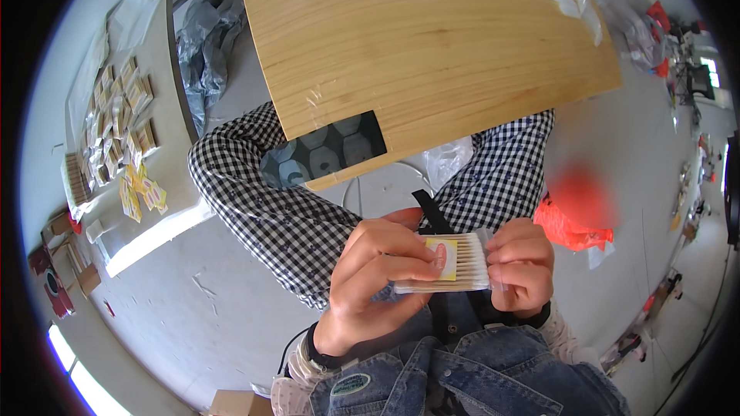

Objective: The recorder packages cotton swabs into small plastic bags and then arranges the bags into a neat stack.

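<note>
The swabs (467,263) are up in the air over the lap, held flat between two hands, with their white tips at 3 o'clock and their bare sticks at 9. The left hand (374,270) is on the 9 o'clock side, its fingers pinching the swabs by the small yellow card (452,262). The right hand (524,266) is at 3 o'clock, its fingers curled and pinching the edge of the clear bag (484,236). I cannot tell how far the bag goes over the swabs.

The step now seems to be holding the swabs in a neat row while the bag's edge is worked. For that, a snug left pinch is good, with the card flat, so the sticks don't fan out. Too hard a squeeze may bend the sticks or crease the card. The right fingers do best to pull softly, straight toward 3 o'clock, because thin film can rip. They should touch just the film, so the soft tips stay clean.

From the swabs, the wood bench (432,54) is at 12 o'clock. The side bench (166,88) is near 10, with lots of packs (118,114) on it.
</note>
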{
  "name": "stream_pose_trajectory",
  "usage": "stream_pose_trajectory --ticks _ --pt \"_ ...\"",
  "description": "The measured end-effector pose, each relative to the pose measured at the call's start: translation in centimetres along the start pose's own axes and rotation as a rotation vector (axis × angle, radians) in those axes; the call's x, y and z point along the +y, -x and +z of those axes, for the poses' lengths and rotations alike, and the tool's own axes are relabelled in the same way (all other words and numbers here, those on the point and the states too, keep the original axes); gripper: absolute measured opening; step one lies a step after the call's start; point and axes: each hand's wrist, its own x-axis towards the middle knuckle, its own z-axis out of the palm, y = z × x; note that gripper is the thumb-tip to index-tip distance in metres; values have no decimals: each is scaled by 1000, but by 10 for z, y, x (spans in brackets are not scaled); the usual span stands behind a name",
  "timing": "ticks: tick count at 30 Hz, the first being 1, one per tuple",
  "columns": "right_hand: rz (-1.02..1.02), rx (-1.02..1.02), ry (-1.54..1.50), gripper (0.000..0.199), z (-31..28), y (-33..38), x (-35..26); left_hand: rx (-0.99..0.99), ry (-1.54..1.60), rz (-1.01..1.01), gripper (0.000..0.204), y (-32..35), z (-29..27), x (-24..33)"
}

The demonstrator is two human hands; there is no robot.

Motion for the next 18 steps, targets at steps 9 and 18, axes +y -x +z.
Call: stream_pose_trajectory --ticks 9,18 --pt "-236 42 203 26 3 -1 -9 68 40 -17 47 4 2 -8" --pt "-225 28 290 24 -3 -4 -16 118 156 -71 44 10 3 -14"
